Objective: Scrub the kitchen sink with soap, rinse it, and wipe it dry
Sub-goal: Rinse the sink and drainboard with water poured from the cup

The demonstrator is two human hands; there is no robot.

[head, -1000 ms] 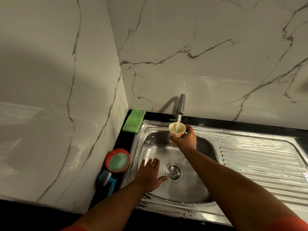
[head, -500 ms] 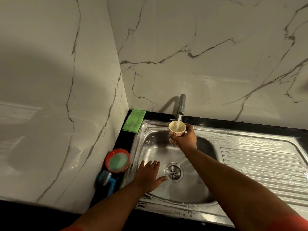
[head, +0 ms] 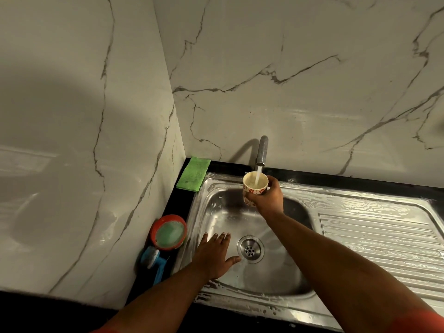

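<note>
2 marble-veined walls meet in a corner: the back wall (head: 300, 68) and the left wall (head: 72, 116). Below them the steel sink (head: 300, 197) is set into a black counter (head: 336, 180). Its long axis runs left to right along the back wall, with the basin at the left end near the corner and the ribbed drainboard (head: 384, 239) stretching off to the right. Streaks of foam lie on the rim and drainboard.

2 bare forearms reach in from the lower edge. The left hand (head: 213, 254) lies flat on the basin floor, palm down, fingers straight and slightly spread, thumb pointing toward the drain (head: 250, 249) just beside it; it holds nothing. The right hand (head: 266, 199) is raised over the back of the basin, fingers and thumb curled round a cup (head: 254, 186).

On the counter in the corner lies a green cloth (head: 193, 174), its long side running away from the viewer. Left of the basin sits a red bowl (head: 168, 233) of pale green soapy liquid, and just in front of it, touching or nearly so, a blue scrubber (head: 153, 260).

The tap (head: 262, 151) rises at the back rim and its spout points down. The cup, cream with red flower prints, is upright under it, mouth up, and a thin stream of water (head: 258, 175) falls straight in.
</note>
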